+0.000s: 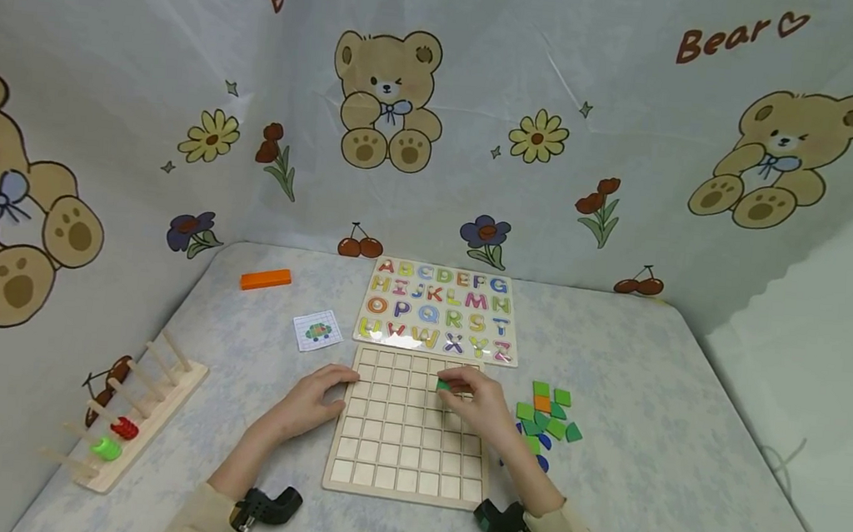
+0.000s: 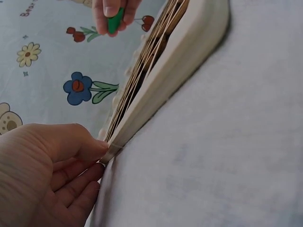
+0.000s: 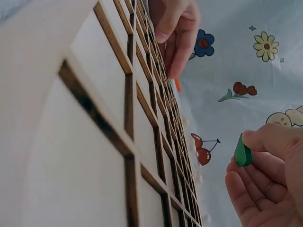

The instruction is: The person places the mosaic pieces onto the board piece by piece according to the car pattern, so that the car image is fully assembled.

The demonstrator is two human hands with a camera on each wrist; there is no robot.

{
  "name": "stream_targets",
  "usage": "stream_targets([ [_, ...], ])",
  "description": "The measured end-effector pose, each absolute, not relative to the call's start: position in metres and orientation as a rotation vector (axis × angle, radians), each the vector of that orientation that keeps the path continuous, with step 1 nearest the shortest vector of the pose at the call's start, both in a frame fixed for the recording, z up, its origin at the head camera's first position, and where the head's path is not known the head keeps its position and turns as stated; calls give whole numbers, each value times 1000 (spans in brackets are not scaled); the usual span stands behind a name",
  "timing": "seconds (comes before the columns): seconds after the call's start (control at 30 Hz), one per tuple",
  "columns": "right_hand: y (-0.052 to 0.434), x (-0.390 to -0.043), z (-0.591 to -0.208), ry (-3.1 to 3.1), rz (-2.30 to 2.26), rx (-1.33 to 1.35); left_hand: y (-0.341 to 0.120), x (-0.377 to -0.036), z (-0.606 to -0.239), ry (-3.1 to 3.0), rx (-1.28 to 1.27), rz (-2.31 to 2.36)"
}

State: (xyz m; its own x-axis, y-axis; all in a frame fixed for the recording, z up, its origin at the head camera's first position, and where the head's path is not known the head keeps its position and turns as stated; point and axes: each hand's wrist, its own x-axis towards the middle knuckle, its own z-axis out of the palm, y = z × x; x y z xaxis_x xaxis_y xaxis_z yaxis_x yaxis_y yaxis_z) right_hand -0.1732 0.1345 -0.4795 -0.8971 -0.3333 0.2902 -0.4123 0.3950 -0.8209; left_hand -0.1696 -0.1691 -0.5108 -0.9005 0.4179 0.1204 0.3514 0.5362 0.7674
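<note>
A wooden grid board point(image 1: 381, 454) with square cells lies in front of the person. The left hand point(image 1: 311, 399) rests against its left edge, with thumb and fingertips touching the rim, as the left wrist view also shows. Above the board's upper right cells, the right hand point(image 1: 479, 404) pinches a small green piece point(image 3: 243, 155) between thumb and fingers. This piece has a curved side and a pointed end, and is held clear of the board in the right wrist view. Loose green, orange and blue pieces point(image 1: 556, 428) lie right of the board, partly hidden by the right forearm.
An alphabet puzzle board point(image 1: 438, 309) lies behind the grid. A card with a turtle picture point(image 1: 318, 330) and an orange block point(image 1: 266, 279) are at the back left. On the left stands a wooden peg rack point(image 1: 146, 436) with red and green rings.
</note>
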Motion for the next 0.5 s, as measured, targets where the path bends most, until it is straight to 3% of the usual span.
stream_targets([
  [0.5, 124, -176, -508, -2633, 1321, 707, -168, -169, -510, 2682, 656, 1335],
])
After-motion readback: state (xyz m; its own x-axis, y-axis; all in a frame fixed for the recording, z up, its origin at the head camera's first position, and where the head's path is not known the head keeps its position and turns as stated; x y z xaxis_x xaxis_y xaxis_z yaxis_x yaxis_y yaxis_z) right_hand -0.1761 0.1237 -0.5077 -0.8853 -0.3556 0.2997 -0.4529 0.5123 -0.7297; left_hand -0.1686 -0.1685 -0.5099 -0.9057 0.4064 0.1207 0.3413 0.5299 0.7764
